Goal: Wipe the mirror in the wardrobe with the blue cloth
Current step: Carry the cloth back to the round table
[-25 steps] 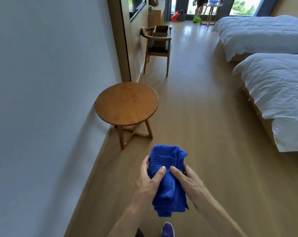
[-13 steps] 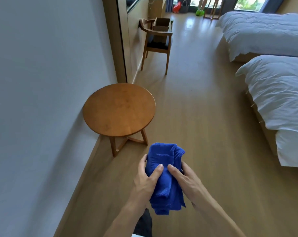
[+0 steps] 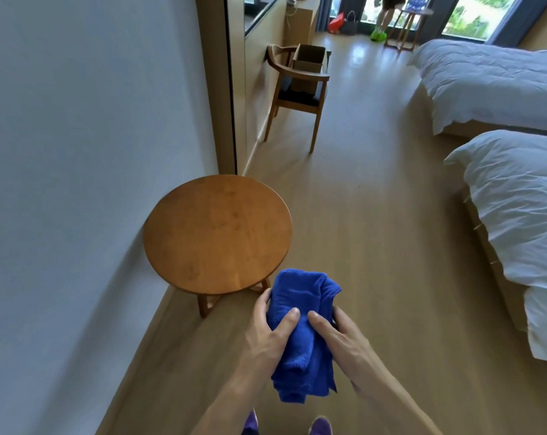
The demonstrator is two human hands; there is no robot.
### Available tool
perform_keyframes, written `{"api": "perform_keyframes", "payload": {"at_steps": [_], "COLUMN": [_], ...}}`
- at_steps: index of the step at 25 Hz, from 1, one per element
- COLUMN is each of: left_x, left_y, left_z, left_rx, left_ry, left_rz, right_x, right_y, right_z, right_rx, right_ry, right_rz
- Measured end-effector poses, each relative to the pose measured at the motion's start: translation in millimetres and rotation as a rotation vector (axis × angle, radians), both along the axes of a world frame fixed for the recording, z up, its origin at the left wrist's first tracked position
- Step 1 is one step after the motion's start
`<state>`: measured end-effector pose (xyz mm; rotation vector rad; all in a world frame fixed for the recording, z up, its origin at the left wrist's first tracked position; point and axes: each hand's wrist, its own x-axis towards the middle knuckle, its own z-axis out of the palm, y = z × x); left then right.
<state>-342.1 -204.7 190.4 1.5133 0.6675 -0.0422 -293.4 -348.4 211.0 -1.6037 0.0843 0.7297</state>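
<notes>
Blue cloth [image 3: 300, 334]: held in front of the body at about waist level, above the wooden floor [image 3: 376, 246], just beside the near edge of a round table [image 3: 217, 233] but not touching it. It is bunched and loosely folded, with the lower end hanging free below the hands.

Left hand [image 3: 266, 335]: thumb pressed on the front of the cloth, fingers [image 3: 263, 300] curled round its left edge. Right hand [image 3: 344, 339]: thumb on the front, remaining fingers hidden behind the fabric. Both hands grip the cloth and hold nothing else.

Handling (judgement): thick pile, probably microfibre. Soft, light and limp, so it will not keep a shape. No risk of breakage and little risk of slipping. Best gathered into a flat pad in one palm, with loose corners tucked in so that they do not trail on the glass.

Mirror, wardrobe: cannot identify either with certainty. A tall wooden panel [image 3: 215, 89] stands ahead on the left, past the table. Wiping has not started.

Writing, brands: none legible. The cardboard box [image 3: 308, 65] on the chair [image 3: 297, 89] shows no readable print.
</notes>
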Motion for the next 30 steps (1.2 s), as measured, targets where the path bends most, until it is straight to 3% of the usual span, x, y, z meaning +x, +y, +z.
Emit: {"api": "perform_keyframes", "payload": {"at_steps": [18, 30], "left_x": [188, 266], "left_y": [-92, -12], "left_z": [15, -9], "left_rx": [-0.038, -0.052], "left_ry": [0.000, 0.018], "left_rz": [0.327, 0.501], "right_x": [239, 335], "right_y": [-67, 33], "right_z": [3, -13], "right_rx": [0.007, -0.047], "right_ry": [-0.010, -0.009], "right_rz": [0.330, 0.523]}}
